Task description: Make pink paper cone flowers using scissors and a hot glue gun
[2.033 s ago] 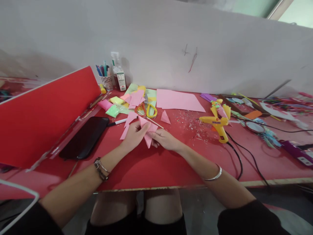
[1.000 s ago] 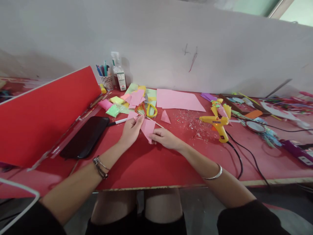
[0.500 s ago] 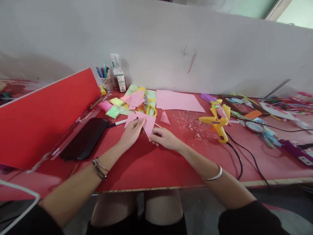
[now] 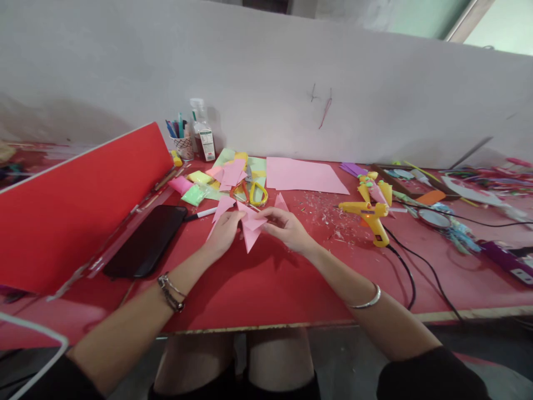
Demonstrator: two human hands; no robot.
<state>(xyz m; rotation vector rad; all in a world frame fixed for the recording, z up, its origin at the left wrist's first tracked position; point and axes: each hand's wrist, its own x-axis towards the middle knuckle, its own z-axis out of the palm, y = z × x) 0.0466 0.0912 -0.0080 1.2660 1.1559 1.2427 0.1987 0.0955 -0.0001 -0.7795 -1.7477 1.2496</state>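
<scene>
Between my two hands is a piece of pink paper [image 4: 250, 226], creased, with a pointed end hanging down. My left hand [image 4: 224, 232] pinches its left side. On the other side, the fingertips of my right hand [image 4: 287, 226] grip the paper's right corner. Another pink paper piece [image 4: 225, 205] shows just behind my left hand. A small folded pink triangle [image 4: 281, 201] stands on the table behind my right hand, partly hidden by it. Scissors with yellow handles [image 4: 259, 194] lie beyond the paper, and a marker [image 4: 204, 213] lies to the left.
A yellow glue gun [image 4: 370, 214] with its black cord lies right, near scattered scraps. Left are a black phone [image 4: 145, 241] and a leaning red board [image 4: 83, 205]. Behind stand a pen cup [image 4: 183, 147] and a bottle [image 4: 205, 141]. A pink sheet [image 4: 306, 175] lies by the wall.
The pink paper has been turned and bent along its creases, its point now hanging lower between my hands. My right hand has shifted slightly up and to the right.
</scene>
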